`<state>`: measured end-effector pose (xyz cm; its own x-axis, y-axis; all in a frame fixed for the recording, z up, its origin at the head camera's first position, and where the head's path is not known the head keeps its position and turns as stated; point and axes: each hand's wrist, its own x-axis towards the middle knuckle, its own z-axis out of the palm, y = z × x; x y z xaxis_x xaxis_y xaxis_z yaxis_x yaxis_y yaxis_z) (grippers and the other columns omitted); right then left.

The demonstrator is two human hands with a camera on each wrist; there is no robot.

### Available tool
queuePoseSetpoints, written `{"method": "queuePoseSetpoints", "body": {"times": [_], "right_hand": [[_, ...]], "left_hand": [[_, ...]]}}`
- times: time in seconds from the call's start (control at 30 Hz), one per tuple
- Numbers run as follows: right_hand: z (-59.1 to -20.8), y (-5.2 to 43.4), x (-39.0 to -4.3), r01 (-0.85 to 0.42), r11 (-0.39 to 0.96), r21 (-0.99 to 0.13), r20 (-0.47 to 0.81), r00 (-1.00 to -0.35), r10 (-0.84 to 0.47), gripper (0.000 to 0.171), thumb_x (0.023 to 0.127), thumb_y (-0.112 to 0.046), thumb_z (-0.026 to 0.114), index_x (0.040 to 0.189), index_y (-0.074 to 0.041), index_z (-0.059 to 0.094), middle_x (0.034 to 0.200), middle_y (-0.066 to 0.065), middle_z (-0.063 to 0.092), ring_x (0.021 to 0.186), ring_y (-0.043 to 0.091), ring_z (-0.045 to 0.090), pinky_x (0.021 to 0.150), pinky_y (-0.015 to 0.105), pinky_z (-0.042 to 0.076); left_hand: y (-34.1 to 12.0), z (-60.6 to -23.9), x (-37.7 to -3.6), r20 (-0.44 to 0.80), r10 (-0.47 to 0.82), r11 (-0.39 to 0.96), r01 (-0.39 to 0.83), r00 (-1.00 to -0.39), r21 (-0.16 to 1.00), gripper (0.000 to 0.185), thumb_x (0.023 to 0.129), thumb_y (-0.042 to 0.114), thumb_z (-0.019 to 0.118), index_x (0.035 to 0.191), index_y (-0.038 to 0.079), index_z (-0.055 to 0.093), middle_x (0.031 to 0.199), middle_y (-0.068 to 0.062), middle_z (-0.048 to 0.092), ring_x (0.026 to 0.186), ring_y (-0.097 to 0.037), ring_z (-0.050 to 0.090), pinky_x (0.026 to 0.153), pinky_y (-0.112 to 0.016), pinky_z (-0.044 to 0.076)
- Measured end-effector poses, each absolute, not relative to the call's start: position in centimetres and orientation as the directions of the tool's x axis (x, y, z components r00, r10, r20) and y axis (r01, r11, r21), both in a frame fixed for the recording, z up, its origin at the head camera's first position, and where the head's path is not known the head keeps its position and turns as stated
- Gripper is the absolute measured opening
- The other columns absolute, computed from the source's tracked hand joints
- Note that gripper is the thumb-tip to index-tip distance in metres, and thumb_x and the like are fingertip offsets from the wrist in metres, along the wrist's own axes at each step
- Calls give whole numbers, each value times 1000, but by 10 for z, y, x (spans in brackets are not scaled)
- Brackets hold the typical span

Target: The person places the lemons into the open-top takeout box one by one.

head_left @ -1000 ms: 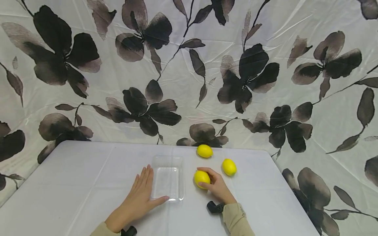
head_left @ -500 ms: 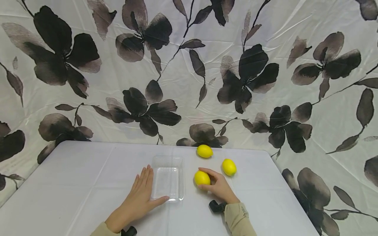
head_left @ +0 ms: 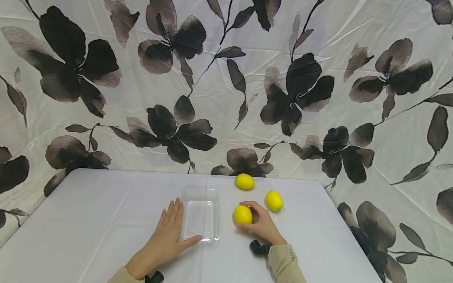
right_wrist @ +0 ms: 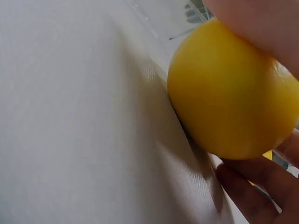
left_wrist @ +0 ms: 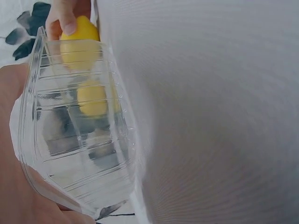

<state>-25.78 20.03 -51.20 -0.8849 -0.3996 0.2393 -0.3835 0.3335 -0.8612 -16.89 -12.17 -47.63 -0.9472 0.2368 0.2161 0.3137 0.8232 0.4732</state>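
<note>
Yellow, three times over: we count three lemons, and one is in hand. That near lemon [head_left: 242, 214] sits between the curved thumb and fingers of the right hand [head_left: 261, 222], pinched from two sides; whether it touches the white table [head_left: 88, 212], we can't quite tell. Just past the right knuckles, apart from them, we spot the middle lemon [head_left: 274, 201]. Farther out, ahead of the right fingertips, lies the far lemon [head_left: 245, 181], near the back edge. Across to the left hand [head_left: 172, 232]: four fingers straight, thumb spread wide, nothing clasped, just laid along one clear plastic tray [head_left: 218, 214]. We have that tray between the two hands, left side against the left fingers, near corner at the left thumb, right rim close to the pinched lemon but apart. Two black devices [head_left: 260, 248], one per wrist, two beige sleeves [head_left: 286, 261] behind, and beyond all the fingers one floral cloth [head_left: 247, 35].
</note>
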Motion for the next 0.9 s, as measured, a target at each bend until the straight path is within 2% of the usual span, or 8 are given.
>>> {"method": "queuePoseSetpoints", "body": {"times": [0.1,0.2,0.47,0.63,0.73,0.9], "right_hand": [[-512,198,-257,-379,352,-856,235,-891,-389,65,74,-21,89,129,-20,56,129,0,58,116,21,55,108,33,43],[-512,197,-255,-361,372,-855,218,-901,-374,64,74,-22,89,129,-23,55,128,-4,58,116,17,54,108,33,42],[-515,207,-257,-327,355,-876,174,-900,-399,66,80,-21,85,138,-21,55,138,-6,55,129,17,49,114,29,34],[-513,216,-259,-371,266,-890,210,-851,-482,71,81,-6,81,145,-10,49,144,8,52,134,29,46,113,28,35],[-511,218,-259,-382,234,-894,220,-830,-513,74,80,-4,80,146,-6,47,146,13,50,135,32,45,113,28,35],[-511,217,-259,-367,253,-895,208,-847,-490,73,78,-9,84,142,-8,50,143,10,53,133,28,47,113,28,36]], "left_hand": [[-122,-476,-169,215,237,824,313,-948,473,117,84,73,58,152,-14,16,161,-29,8,150,-41,2,118,-59,9],[-122,-477,-169,220,238,827,316,-946,465,117,84,73,58,151,-14,17,161,-29,8,150,-42,4,118,-60,10],[-121,-475,-168,223,237,825,317,-946,467,117,84,72,59,151,-14,17,161,-28,8,149,-43,5,118,-60,10],[-121,-472,-168,214,237,821,313,-948,477,117,84,72,59,151,-14,17,162,-28,6,150,-43,4,118,-60,10],[-121,-472,-167,212,238,818,313,-948,483,117,85,72,59,152,-14,16,162,-28,6,150,-42,2,118,-60,9],[-122,-473,-167,206,238,823,310,-949,477,117,85,72,58,152,-14,15,162,-28,5,150,-41,1,119,-59,8]]}}
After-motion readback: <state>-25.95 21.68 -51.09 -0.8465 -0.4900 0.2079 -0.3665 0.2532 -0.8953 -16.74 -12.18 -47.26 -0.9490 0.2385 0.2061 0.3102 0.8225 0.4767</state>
